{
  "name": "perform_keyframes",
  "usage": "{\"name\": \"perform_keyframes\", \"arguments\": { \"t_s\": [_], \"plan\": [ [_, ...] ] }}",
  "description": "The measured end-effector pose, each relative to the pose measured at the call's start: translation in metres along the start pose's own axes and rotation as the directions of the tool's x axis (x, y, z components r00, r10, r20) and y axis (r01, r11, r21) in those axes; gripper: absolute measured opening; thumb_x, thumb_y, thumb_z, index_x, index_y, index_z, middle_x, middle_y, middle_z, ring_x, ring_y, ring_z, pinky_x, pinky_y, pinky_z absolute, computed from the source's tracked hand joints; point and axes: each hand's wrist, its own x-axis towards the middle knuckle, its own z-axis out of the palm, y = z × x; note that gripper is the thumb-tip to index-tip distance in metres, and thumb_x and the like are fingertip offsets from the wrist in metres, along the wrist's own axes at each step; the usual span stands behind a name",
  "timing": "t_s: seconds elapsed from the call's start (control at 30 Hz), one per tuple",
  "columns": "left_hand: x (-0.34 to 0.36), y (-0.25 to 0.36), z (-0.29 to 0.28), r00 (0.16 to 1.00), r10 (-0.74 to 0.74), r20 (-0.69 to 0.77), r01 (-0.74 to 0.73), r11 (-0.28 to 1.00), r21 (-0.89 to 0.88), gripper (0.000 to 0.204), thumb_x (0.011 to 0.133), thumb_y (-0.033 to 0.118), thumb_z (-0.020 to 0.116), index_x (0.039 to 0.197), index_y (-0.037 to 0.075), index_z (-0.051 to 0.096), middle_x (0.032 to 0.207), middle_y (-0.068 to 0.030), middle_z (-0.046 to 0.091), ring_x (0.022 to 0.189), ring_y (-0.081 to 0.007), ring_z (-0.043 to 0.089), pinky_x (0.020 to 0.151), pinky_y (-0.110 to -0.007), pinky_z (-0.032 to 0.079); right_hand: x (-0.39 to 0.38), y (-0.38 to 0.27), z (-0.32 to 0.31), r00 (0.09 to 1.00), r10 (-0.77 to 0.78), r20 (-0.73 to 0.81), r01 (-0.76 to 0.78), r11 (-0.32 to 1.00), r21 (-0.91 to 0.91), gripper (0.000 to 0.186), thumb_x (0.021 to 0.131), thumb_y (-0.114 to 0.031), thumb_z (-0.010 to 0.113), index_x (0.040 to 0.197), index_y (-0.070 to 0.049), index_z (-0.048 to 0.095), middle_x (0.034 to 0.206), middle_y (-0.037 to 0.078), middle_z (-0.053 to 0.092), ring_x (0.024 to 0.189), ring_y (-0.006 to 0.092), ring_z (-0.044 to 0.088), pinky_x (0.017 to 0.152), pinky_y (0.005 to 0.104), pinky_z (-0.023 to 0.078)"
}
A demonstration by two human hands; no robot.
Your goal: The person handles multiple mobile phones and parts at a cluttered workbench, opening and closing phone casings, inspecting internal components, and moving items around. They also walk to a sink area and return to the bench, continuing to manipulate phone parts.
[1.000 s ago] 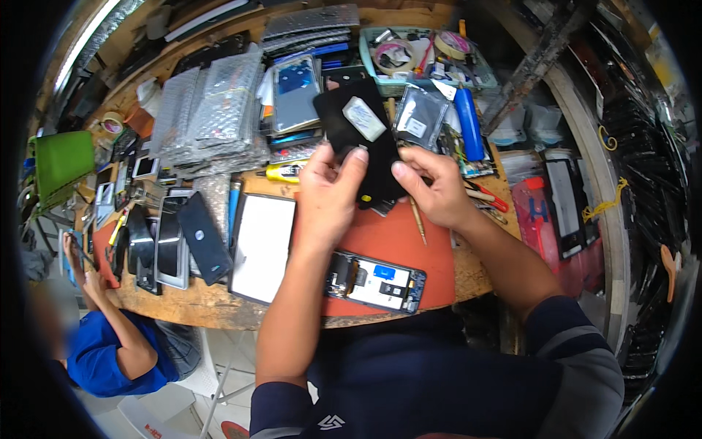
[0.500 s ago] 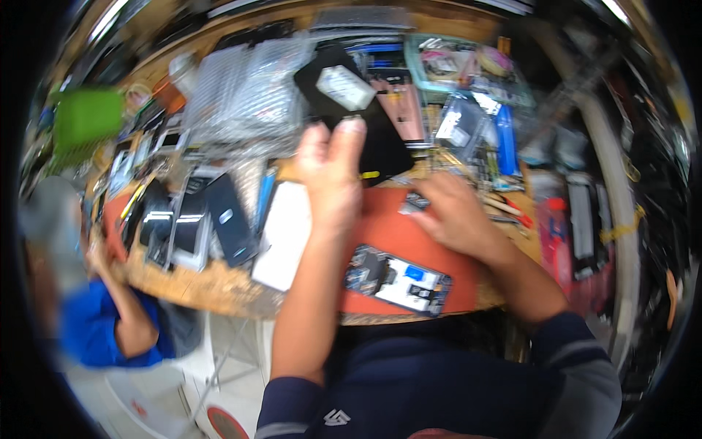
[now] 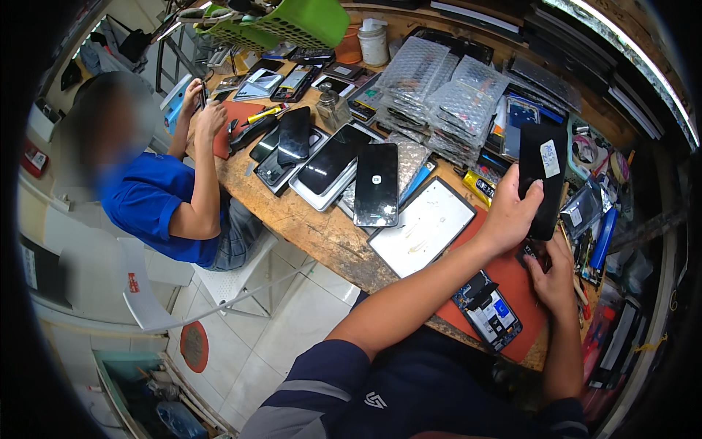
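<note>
My left hand (image 3: 512, 216) holds up a black flat panel (image 3: 545, 205) bearing a white sticker, thumb on its face. Below it, my right hand (image 3: 556, 278) has its fingers curled around a small dark part (image 3: 528, 252) over the orange mat (image 3: 523, 336), partly hidden behind the panel. An opened phone (image 3: 493, 318), showing its blue-patched battery and dark boards, lies on the mat below my hands. A white tray-like board (image 3: 409, 241) lies left of the mat, and a yellow tube (image 3: 477, 186) lies behind it.
A co-worker (image 3: 153, 205) in blue sits at the bench's left end, handling a device. Several phones (image 3: 376, 183), bubble-wrap bags (image 3: 468, 106) and a green basket (image 3: 307, 25) crowd the bench (image 3: 307, 241). Parts and tools (image 3: 596, 234) lie at right; a white chair (image 3: 135, 285) stands at left.
My view has swung left. My right hand has let go of the black panel and now curls around a small part below it. My left hand still holds the panel.
</note>
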Motion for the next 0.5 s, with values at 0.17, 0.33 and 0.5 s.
{"name": "perform_keyframes", "arguments": {
  "t_s": [0.17,0.33,0.5],
  "plan": [
    [-0.002,-0.001,-0.001,0.999,-0.037,0.034,0.036,0.999,0.029,0.026,0.102,0.007,0.053,0.126,0.001,0.053,0.113,-0.0041,0.062,0.101,-0.0088,0.057,0.09,-0.028,0.049,0.003,-0.006,0.006,0.992,-0.081,-0.094,0.082,0.997,0.009,0.022,0.078,0.005,0.072,0.098,0.005,0.061,0.096,0.016,0.057,0.086,0.0357,0.059,0.073,0.0379,0.047],
    [0.0,-0.004,0.005,0.994,-0.107,-0.028,0.108,0.993,0.048,0.023,0.102,0.011,0.056,0.122,0.0,0.056,0.108,-0.0047,0.065,0.097,-0.0101,0.058,0.087,-0.029,0.051,0.001,0.014,0.003,0.974,-0.149,-0.17,0.132,0.985,-0.111,0.022,0.078,0.006,0.069,0.099,0.005,0.064,0.102,0.016,0.06,0.091,0.0367,0.06,0.081,0.0403,0.049],
    [-0.004,0.005,-0.001,0.985,-0.173,-0.024,0.175,0.982,0.073,0.026,0.104,0.018,0.06,0.126,0.003,0.057,0.119,-0.0055,0.066,0.105,-0.0101,0.062,0.093,-0.027,0.051,0.01,0.008,-0.003,0.943,-0.159,-0.292,0.162,0.987,-0.015,0.017,0.081,0.006,0.065,0.098,0.005,0.066,0.095,0.016,0.063,0.089,0.0358,0.061,0.081,0.0421,0.049]
  ]
}}
